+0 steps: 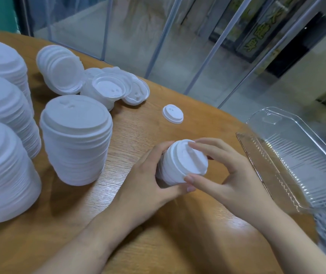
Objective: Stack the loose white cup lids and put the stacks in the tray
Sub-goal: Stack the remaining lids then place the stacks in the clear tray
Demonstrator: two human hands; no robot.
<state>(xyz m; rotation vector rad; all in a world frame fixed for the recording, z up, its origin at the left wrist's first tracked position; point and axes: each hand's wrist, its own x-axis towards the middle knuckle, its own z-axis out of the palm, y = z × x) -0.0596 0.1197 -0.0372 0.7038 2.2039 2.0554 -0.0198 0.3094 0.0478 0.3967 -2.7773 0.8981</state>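
Note:
A short stack of white cup lids (184, 163) is held tilted just above the wooden table (138, 224), between both hands. My left hand (148, 178) wraps its fingers and thumb around the stack's left side and bottom. My right hand (227, 171) pinches the top lid's rim between thumb and fingers. One loose lid (173, 113) lies flat on the table beyond the hands. A clear plastic tray (296, 165) sits to the right, with no lids visible in it.
Tall stacks of white lids (77, 139) stand at the left, with larger ones (2, 169) at the frame's left edge. A toppled stack and loose lids (102, 86) lie behind them. The table's curved edge runs along the right; glass panels stand beyond.

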